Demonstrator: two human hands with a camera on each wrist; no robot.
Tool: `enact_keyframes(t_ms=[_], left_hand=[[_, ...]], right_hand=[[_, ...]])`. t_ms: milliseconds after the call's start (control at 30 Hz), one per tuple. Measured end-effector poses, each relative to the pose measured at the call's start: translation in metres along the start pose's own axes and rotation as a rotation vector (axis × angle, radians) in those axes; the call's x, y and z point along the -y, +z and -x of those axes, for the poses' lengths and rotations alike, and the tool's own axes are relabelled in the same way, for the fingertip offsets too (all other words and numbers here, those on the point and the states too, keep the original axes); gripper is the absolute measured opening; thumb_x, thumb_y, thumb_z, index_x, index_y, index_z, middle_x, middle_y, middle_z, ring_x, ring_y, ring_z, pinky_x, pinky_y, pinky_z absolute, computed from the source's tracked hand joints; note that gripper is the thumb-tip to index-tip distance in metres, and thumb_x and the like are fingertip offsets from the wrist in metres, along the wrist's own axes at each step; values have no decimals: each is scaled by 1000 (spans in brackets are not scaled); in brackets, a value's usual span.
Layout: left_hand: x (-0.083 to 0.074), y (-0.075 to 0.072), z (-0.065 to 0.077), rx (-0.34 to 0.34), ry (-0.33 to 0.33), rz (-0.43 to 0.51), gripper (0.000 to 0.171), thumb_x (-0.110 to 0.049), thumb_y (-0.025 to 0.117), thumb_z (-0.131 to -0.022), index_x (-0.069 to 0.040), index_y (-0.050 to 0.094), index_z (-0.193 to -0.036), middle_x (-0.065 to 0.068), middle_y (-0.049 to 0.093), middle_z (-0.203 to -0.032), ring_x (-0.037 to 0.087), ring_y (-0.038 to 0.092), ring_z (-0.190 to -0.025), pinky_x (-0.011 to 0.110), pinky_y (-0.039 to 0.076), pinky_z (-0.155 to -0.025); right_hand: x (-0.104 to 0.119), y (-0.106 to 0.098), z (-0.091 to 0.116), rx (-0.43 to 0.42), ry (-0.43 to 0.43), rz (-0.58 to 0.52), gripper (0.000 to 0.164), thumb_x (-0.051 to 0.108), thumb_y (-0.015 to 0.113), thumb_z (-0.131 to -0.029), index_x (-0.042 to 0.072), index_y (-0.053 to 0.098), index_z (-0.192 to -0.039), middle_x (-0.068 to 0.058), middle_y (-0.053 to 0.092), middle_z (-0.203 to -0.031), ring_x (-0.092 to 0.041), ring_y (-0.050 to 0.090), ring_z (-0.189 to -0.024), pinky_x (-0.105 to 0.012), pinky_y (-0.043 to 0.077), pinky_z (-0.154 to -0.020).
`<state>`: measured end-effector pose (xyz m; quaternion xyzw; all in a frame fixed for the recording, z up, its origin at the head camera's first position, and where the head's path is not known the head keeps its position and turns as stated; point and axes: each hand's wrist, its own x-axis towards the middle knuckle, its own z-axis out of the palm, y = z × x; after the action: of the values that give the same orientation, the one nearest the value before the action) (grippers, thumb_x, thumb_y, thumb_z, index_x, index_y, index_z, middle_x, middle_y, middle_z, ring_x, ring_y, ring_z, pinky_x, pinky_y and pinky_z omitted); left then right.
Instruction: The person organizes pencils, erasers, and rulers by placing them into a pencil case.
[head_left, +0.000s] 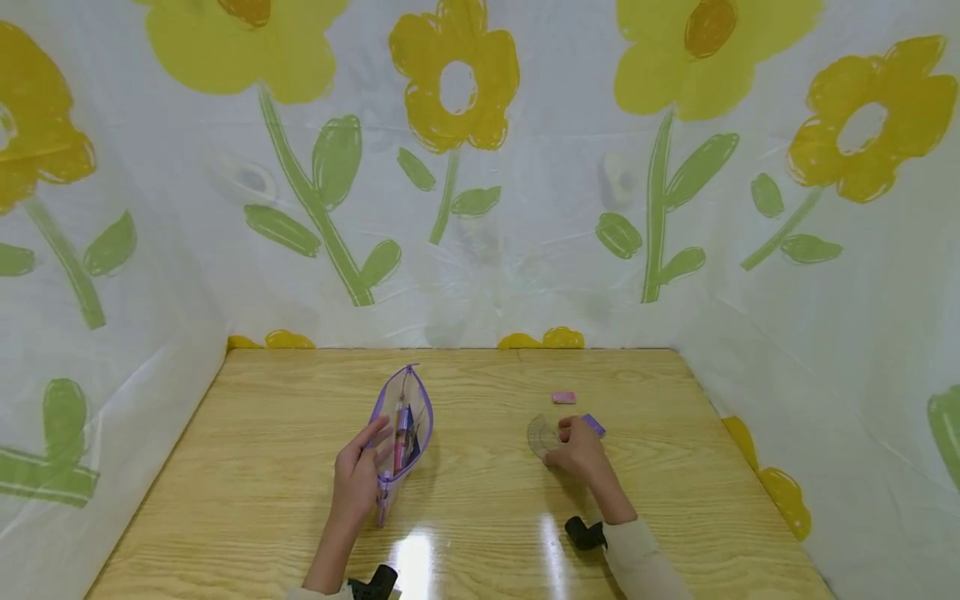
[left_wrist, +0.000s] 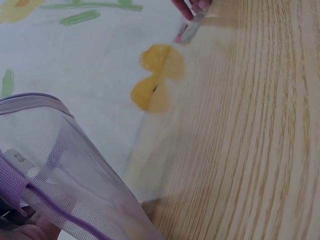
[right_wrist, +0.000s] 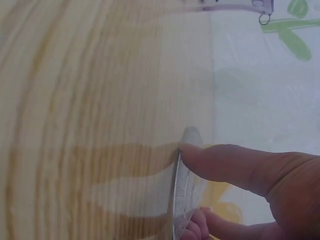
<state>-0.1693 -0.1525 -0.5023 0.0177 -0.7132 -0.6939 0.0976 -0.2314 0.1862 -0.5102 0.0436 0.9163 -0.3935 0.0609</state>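
My left hand (head_left: 357,477) grips a see-through mesh pencil case (head_left: 381,492) with purple trim by its left side. The case's mouth gapes, showing pens (head_left: 401,437) and other dark, blue and pink items inside. In the left wrist view the mesh wall of the case (left_wrist: 95,180) fills the lower left. Over the right half of the table, my right hand (head_left: 581,454) pinches a clear protractor (head_left: 538,437) between thumb and fingers. The right wrist view shows the protractor (right_wrist: 184,192) edge-on, with the thumb against it.
Just beyond the right hand lies a purple block (head_left: 593,425), partly behind the fingers. A small pink block (head_left: 563,398) lies farther back on the wooden table (head_left: 480,383). Flower-printed white sheeting (head_left: 495,275) walls the table at the back and both sides.
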Motion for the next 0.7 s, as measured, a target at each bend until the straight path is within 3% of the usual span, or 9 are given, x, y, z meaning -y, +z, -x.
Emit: enact_keyframes(t_ms=[233,400,600,700], left_hand=[[-2,4,1,10,-10,16,52,9,21,-99,14,43,-145,33,47,-147,44,49,-136,37,49,-110],[-2,3,3,19,-4,-3,52,8,21,-99,12,43,-146,33,48,-147,45,49,-136,40,48,-111],[-1,5,3,16,-4,-10,52,8,21,-99,12,45,-145,32,49,-146,44,49,-137,39,48,-111],[0,6,2,8,-6,-1,53,9,21,-98,13,46,-145,33,50,-145,44,50,-135,37,50,-109]], right_hand=[[-3,-5,-3,34,9,-12,62,3,86,-68,-8,60,-123,-19,65,-104,-30,62,-92,-44,59,-77],[-9,-6,-6,47,-25,-32,59,2,87,-66,-7,62,-118,-15,63,-95,-25,58,-85,-35,55,-69],[-16,-9,-10,86,-81,-131,46,-1,81,-74,-5,64,-117,-11,61,-89,-20,52,-78,-26,46,-59],[-20,-8,-12,126,-114,-225,40,-1,75,-82,-8,65,-119,-13,65,-95,-17,57,-81,-24,52,-60]])
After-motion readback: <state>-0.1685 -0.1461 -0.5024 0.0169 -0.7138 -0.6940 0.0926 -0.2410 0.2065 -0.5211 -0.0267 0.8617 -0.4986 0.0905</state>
